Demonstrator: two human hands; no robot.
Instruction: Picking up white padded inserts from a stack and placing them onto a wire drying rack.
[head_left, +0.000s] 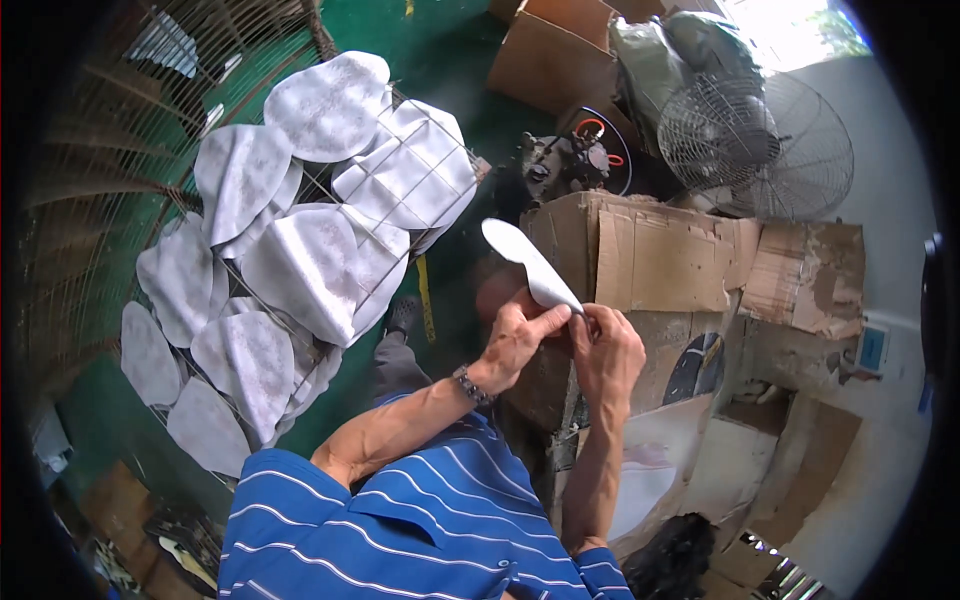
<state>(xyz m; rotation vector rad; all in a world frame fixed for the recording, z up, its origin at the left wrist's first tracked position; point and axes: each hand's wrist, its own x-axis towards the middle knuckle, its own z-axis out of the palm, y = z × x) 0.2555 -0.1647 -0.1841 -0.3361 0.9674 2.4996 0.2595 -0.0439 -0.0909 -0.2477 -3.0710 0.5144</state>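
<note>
— So, starting at the far left, what is showing?

— A wire rack (400, 190) is leaning there over the green floor (450, 60), and pale, rounded fabric pieces (300, 265) are lying across it in overlapping layers, some above the wires and some beneath them.

— And moving toward the middle?

— The person's left hand (515, 340) is coming up from a forearm in a blue striped shirt (420, 520), wearing a bracelet (470, 385) at the wrist. Its thumb and fingers are pinching the lower end of a white insole-shaped piece (525, 260).

— Where is that piece sitting?

— It is being held in the air at mid-frame, its rounded end pointing up and to the left, in front of a torn cardboard box (660, 260).

— What is the right hand doing?

— The right hand (610, 350) is closing on the same lower end, just beside the left one, fingers curled around the narrow tip. Both hands are gripping the piece together.

— And farther right?

— A round wire fan (755, 145) is standing behind the box, with more cardboard (810, 280) stacked below it and a dark machine part (565, 160) sitting behind the box's left corner.
</note>
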